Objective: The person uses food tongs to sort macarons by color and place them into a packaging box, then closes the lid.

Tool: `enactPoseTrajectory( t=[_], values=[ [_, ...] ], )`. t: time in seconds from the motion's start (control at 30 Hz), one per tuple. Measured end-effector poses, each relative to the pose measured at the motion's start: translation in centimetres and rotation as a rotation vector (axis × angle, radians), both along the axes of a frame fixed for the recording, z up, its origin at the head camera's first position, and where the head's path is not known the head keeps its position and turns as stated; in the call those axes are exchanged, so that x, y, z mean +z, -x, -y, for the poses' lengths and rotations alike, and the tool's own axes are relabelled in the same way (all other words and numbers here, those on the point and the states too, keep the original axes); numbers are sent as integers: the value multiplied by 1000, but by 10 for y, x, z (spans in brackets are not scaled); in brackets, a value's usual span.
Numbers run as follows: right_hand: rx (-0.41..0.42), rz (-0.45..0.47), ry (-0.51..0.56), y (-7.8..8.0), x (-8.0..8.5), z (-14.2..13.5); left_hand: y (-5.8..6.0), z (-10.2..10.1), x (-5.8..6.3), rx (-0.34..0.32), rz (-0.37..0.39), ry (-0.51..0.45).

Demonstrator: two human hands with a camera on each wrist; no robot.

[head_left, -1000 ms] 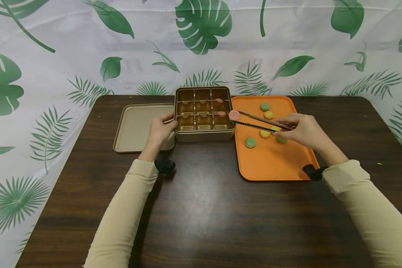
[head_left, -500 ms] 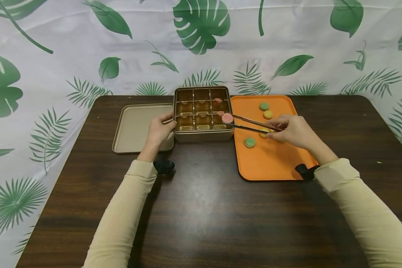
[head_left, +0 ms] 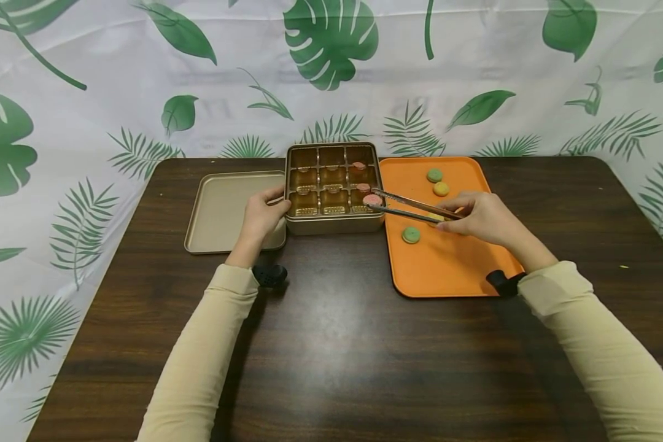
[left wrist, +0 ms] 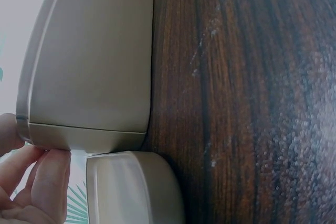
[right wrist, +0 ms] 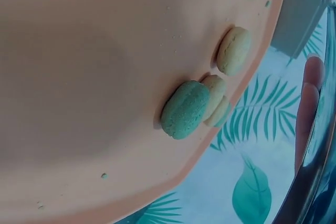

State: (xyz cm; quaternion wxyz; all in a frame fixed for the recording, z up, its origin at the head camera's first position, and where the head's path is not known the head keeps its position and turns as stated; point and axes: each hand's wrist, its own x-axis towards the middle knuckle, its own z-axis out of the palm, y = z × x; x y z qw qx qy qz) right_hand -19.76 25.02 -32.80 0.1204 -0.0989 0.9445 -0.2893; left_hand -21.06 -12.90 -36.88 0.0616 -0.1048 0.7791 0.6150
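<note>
My right hand (head_left: 477, 215) holds metal tongs (head_left: 414, 209) from the right. A pink macaron (head_left: 372, 200) lies between the tong tips, at the front right compartment of a gold tin box (head_left: 337, 227). Two other pink macarons show in that right column, one in the back compartment (head_left: 359, 166) and one in the middle compartment (head_left: 363, 187). At the tin's left side my left hand (head_left: 265, 212) grips the rim, thumb on top. In the left wrist view the fingers (left wrist: 50, 187) bend against the tin's wall.
An orange tray (head_left: 442, 267) right of the tin carries several green and yellow macarons, including a green macaron (head_left: 411, 234) near its left edge. Partly behind the left hand lies a flat gold lid (head_left: 221, 215). A leaf-patterned cloth (head_left: 215, 73) hangs behind the dark wooden table (head_left: 331, 344).
My right hand has moved left with the tongs. The pink macaron has gone from beside the tin's right rim to low over the front right compartment. My left hand stays on the tin.
</note>
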Motion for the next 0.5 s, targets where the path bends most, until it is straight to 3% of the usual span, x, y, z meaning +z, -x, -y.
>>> enactPoseTrajectory(
  t=[0.33, 0.5],
  values=[
    [-70, 59, 17, 3, 2, -6, 0, 0, -1, -1, -8, -1],
    [-152, -11, 11, 9, 1, -14, 0, 1, -3, -4, -6, -3]
  ],
)
